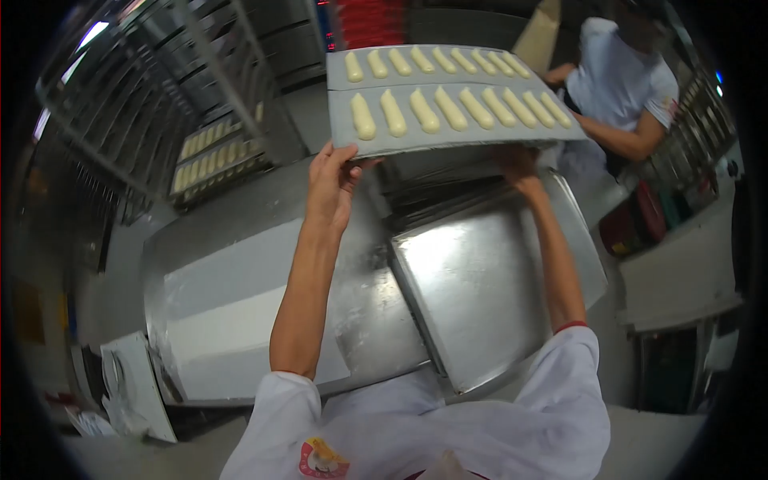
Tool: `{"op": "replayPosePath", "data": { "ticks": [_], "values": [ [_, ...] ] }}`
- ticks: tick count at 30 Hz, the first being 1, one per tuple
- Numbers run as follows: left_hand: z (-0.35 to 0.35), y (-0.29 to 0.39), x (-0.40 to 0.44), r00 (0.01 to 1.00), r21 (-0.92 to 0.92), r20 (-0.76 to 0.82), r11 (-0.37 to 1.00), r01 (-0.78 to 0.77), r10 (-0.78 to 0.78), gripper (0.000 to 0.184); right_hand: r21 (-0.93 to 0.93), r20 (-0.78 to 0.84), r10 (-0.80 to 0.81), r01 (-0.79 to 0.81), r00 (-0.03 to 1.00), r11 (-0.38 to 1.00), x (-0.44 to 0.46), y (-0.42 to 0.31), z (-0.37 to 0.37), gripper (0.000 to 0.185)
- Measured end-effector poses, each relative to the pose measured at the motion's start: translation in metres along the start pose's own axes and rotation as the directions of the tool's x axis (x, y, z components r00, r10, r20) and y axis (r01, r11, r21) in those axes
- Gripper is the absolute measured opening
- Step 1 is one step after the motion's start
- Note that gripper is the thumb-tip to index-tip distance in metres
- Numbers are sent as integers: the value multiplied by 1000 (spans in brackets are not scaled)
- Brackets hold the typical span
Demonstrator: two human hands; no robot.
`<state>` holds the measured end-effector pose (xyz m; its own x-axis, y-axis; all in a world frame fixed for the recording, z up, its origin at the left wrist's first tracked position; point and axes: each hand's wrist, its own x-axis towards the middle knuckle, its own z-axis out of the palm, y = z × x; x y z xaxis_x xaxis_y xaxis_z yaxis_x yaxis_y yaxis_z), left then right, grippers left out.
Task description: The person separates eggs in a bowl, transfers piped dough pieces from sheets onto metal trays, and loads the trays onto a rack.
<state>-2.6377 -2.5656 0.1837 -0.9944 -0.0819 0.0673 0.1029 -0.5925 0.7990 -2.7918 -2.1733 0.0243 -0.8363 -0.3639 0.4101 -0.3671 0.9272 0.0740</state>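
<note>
Both arms reach forward, holding up a flat baking tray (448,146) lined with grey sheet. Two rows of pale yellow piped dough strips (424,112) lie across it. My left hand (330,180) grips the near left corner, thumb on top and fingers beneath. Toward the right, my right hand (518,164) supports the tray from below; its fingers are mostly hidden by the tray. Below the raised tray, a bare metal baking tray (480,280) rests on the steel table (368,320).
Pale sheets (232,312) lie on the table's left part. A rack (216,80) at the back left carries trays of similar dough strips (212,160). Another person (616,88) in a white shirt stands at the upper right, beside a large piping bag (540,36). A dark red bin (632,220) is at the right.
</note>
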Motion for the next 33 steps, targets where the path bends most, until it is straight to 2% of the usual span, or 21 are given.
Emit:
{"op": "replayPosePath", "data": {
  "ticks": [1, 2, 3, 4, 5, 6, 7, 9, 10, 12, 13, 15, 16, 19, 24, 26, 28, 29, 30, 31, 33],
  "values": [
    [-9, 11, -12, 1000, -4, -2, 1000, 13, -13, 26, 64, -19, 61, -59, 998, 996, 2, 6, -2, 33],
    [-24, 25, -23, 1000, -6, -8, 1000, 26, -26, 31, 290, -65, 160, -135, 985, 947, 1, 4, -14, 35],
    [-44, 39, -33, 999, 24, -12, 999, 38, -38, 42, 687, -47, 287, -178, 957, 704, 2, 0, -30, 37],
    [-62, 55, -46, 999, 20, -49, 1000, 11, -10, 42, 976, 53, 354, -123, 934, 177, 2, -10, -55, 40],
    [-82, 71, -60, 999, 14, -41, 1000, -12, 12, 40, 973, 113, 338, -36, 934, -226, 2, -28, -85, 43],
    [-102, 84, -76, 999, 9, -27, 1000, -26, 27, 39, 895, 137, 269, -2, 953, -446, 1, -50, -115, 46],
    [-125, 97, -92, 998, 8, -45, 999, -36, 36, 39, 843, 147, 188, -24, 971, -538, 2, -76, -138, 49],
    [-175, 125, -125, 994, 84, -111, 996, 13, -4, 47, 854, 236, 87, -163, 968, -495, 6, -132, -179, 53],
    [-202, 139, -139, 994, 86, -112, 996, 9, 1, 47, 853, 232, 84, -162, 969, -496, 11, -167, -194, 53],
    [-262, 166, -169, 982, 115, -186, 993, 38, -16, 47, 817, 509, 306, -340, 804, -466, 17, -243, -214, 56],
    [-298, 179, -183, 981, 116, -191, 992, 50, -27, 47, 812, 519, 308, -346, 798, -470, 19, -281, -209, 56],
    [-363, 203, -206, 980, 164, -198, 984, 61, -27, 49, 849, 502, 391, -525, 771, -55, 20, -347, -193, 71],
    [-388, 217, -220, 977, 144, -207, 987, 75, -44, 49, 786, 487, 422, -595, 764, 170, 19, -380, -183, 78],
    [-455, 261, -243, 966, 220, -214, 956, 194, -147, 52, 747, 536, 393, -636, 747, 191, 28, -472, -125, 84],
    [-562, 277, -245, 902, 280, -315, 879, 386, -296, 55, 787, 534, 216, -574, 818, 226, 42, -565, -10, 81],
    [-597, 280, -238, 876, 286, -327, 846, 450, -356, 55, 791, 518, 283, -578, 807, 201, 49, -589, 23, 80],
    [-627, 281, -224, 824, 451, -396, 696, 559, -406, 54, 747, 537, 302, -611, 787, 262, 58, -610, 37, 79],
    [-637, 281, -216, 820, 451, -395, 690, 567, -416, 54, 742, 544, 309, -619, 780, 258, 60, -614, 43, 79],
    [-648, 279, -210, 804, 554, -401, 583, 594, -439, 52, 725, 539, 305, -617, 785, 306, 61, -619, 49, 79],
    [-658, 277, -203, 790, 647, -409, 466, 604, -457, 51, 709, 532, 300, -610, 792, 354, 64, -624, 56, 79],
    [-670, 266, -198, 821, 736, -399, 392, 552, -408, 48, 672, 562, 292, -633, 774, 384, 70, -637, 55, 78]
  ]
}}
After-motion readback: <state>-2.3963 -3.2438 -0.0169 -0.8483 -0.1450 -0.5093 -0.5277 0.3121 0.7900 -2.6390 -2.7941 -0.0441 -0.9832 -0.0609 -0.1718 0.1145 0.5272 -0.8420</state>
